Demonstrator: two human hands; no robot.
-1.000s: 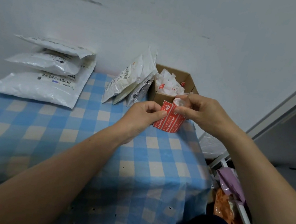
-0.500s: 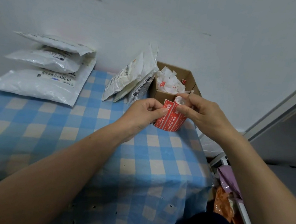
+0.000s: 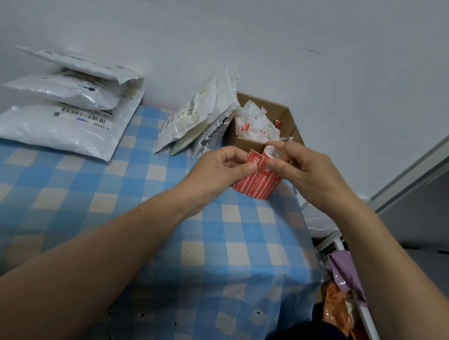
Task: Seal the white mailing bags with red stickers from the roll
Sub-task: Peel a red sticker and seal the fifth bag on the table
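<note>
Red stickers (image 3: 258, 183), blue-checked tablecloth (image 3: 98, 210), white bags (image 3: 51, 130)

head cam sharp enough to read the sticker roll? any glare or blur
Head view: dim, flat, bluish light, no hard shadows; the sticker roll, held by the left hand and right hand, is fairly sharp but its print too small to read; faint sheen on the stacked white bags; wide lens stretches the forearms.

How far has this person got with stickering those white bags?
Done, probably: white backing scraps fill the cardboard box, so stickers seem already used; three mailing bags lie stacked at the left, seals not visible. In hand: the right hand holds the red sticker roll while the left hand pinches a sticker's edge. Left: the leaning bags by the box show no red sticker.
</note>
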